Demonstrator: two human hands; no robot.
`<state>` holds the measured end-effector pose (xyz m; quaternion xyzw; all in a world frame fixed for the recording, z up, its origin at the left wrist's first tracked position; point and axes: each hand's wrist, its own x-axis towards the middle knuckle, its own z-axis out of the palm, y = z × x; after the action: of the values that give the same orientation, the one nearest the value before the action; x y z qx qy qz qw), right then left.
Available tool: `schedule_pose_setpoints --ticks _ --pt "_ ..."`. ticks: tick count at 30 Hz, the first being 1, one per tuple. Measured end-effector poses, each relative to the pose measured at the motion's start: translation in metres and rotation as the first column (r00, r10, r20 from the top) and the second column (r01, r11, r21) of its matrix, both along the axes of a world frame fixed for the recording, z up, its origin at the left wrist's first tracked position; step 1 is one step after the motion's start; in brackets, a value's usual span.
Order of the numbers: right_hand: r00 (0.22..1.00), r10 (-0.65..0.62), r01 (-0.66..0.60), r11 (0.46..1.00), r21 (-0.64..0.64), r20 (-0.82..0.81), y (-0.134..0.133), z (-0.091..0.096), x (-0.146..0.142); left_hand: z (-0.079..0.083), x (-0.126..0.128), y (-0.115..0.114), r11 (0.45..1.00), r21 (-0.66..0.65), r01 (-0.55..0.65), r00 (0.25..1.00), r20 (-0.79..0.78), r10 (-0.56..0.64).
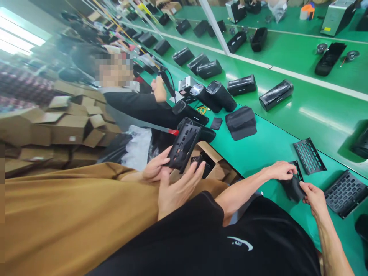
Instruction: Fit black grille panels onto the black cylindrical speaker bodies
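My left hand (283, 170) is closed, its fingertips pressed on a black slotted panel (299, 173) and the dark cloth sheet lying over it. Across from it, my right hand (314, 197) pinches the lower edge of that black cloth sheet (291, 188) between thumb and fingers. Most of the panel under the cloth is hidden. A black grille panel (309, 156) lies just beyond my hands, and a larger curved grille (346, 193) sits to the right of them. Farther up the bench is a stack of black cloth sheets (240, 122).
At my left, a co-worker in brown holds a black slotted shell (185, 145) above an open carton (212, 153). Another person sits beyond. Black speaker housings (276, 95) line the green bench (255, 153) and conveyor. Cardboard boxes (70, 126) pile up at far left.
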<state>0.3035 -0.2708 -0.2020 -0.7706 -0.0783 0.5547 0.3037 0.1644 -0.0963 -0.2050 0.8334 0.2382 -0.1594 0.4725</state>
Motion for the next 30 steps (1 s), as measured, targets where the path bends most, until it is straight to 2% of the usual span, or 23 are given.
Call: schedule_pose_setpoints --ticks 5,8,11,14,17,23,25,27,29,30 --pt "0.978 0.1 -0.081 0.991 -0.109 0.181 -0.009 -0.008 -0.01 -0.018 0.012 0.014 0.998 0.058 0.002 1.0 0.016 -0.003" --pt "0.934 0.199 -0.14 0.968 -0.21 0.298 -0.015 -0.012 -0.014 -0.028 0.021 0.009 0.995 0.098 -0.016 0.999 0.049 0.011" --pt "0.903 0.255 -0.158 0.945 -0.285 0.345 -0.024 -0.009 -0.017 -0.033 0.021 0.001 0.988 0.134 -0.077 0.995 0.069 0.069" --pt "0.896 0.245 -0.129 0.941 -0.313 0.369 -0.038 0.0 -0.024 -0.035 0.014 -0.002 0.972 0.164 -0.168 0.986 0.046 0.163" --pt "0.895 0.197 -0.064 0.945 -0.321 0.401 -0.049 0.004 -0.032 -0.036 0.011 0.001 0.97 0.145 -0.195 0.981 0.029 0.193" --pt "0.921 0.053 0.048 0.968 -0.247 0.386 -0.049 -0.008 -0.031 -0.031 0.014 0.008 0.967 0.013 -0.254 0.967 -0.019 0.254" --pt "0.941 -0.038 0.106 0.977 -0.184 0.337 -0.052 -0.005 -0.024 -0.026 0.011 0.014 0.963 -0.057 -0.264 0.964 -0.048 0.261" --pt "0.956 -0.148 0.179 0.978 -0.103 0.254 -0.057 0.005 -0.015 -0.017 0.005 0.022 0.955 -0.155 -0.253 0.967 -0.077 0.244" --pt "0.952 -0.26 0.266 0.964 -0.019 0.164 -0.063 0.022 -0.005 -0.004 -0.001 0.03 0.908 -0.337 -0.247 0.969 -0.105 0.224" --pt "0.944 -0.307 0.307 0.952 0.019 0.121 -0.065 0.031 0.0 0.004 -0.003 0.032 0.844 -0.468 -0.263 0.965 -0.117 0.236"
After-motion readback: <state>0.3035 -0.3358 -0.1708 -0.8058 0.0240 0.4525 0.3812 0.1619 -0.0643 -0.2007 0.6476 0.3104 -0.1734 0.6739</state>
